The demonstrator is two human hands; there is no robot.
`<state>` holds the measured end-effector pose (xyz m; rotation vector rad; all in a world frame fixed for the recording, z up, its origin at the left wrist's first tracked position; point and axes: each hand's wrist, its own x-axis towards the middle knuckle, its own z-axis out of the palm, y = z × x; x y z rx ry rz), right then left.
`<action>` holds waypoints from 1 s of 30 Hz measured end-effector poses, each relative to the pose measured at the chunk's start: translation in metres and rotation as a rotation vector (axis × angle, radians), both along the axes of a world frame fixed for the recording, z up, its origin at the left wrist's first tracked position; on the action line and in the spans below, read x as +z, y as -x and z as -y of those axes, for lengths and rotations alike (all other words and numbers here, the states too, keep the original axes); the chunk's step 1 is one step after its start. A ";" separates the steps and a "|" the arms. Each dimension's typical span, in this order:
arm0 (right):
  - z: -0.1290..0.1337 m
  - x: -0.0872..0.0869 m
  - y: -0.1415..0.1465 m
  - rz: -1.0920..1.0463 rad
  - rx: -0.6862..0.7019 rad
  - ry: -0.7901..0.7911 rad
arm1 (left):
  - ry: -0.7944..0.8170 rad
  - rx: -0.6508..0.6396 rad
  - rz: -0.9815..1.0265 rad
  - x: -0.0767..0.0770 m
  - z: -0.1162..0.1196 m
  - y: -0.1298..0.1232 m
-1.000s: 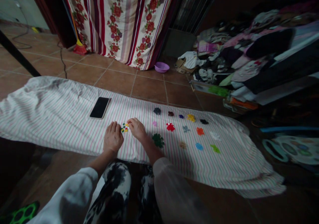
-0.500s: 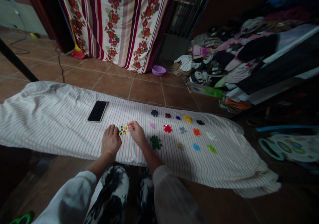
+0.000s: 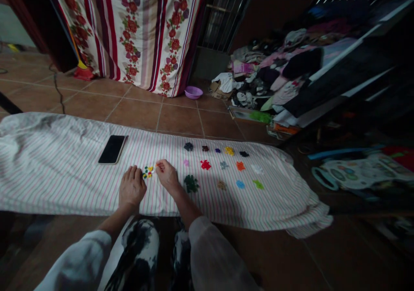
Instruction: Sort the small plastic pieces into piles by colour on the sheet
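Note:
My left hand (image 3: 132, 185) lies flat on the striped cloth, fingers stretched out, its fingertips beside a small cluster of green, yellow, red and white pieces (image 3: 148, 172). On the cluster's right side, my right hand (image 3: 167, 174) is closed in a pinch, with a small orange piece (image 3: 157, 166) showing at the fingertips. The pieces are too small to tell their exact kind. To the right lie loose heaps sorted by colour, among them a dark green heap (image 3: 191, 183), a red heap (image 3: 205, 165), a yellow heap (image 3: 229, 151) and an orange heap (image 3: 240, 166).
A phone (image 3: 112, 149) rests on the striped cloth (image 3: 64, 170) left of my hands. Beyond the cloth's far edge are a purple bowl (image 3: 193, 93) on the tiled floor, a flowered curtain (image 3: 147, 36) and a pile of clothes (image 3: 274, 71).
The camera has turned right, so the scene sits further left in view. Both hands stay beside the small cluster, the right one still pinched with orange at its fingertips.

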<state>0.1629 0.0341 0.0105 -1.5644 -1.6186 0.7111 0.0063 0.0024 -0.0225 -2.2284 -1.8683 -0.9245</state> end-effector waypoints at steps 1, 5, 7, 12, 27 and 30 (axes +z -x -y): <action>0.000 0.001 -0.001 0.006 0.004 -0.004 | -0.005 0.002 -0.001 0.000 0.000 0.000; 0.002 0.008 -0.009 0.032 0.003 -0.012 | -0.032 0.006 -0.016 -0.001 0.000 0.000; 0.004 0.011 -0.012 0.025 -0.015 -0.028 | -0.035 0.006 -0.029 -0.002 0.000 0.001; 0.006 0.015 -0.020 -0.043 -0.055 -0.064 | -0.039 0.011 -0.064 -0.001 0.000 0.002; 0.021 0.016 -0.109 -0.019 -0.200 -0.218 | 0.008 -0.002 -0.037 0.003 0.000 0.003; 0.023 0.010 -0.134 -0.043 -0.269 -0.268 | -0.004 0.001 -0.105 0.002 0.000 0.004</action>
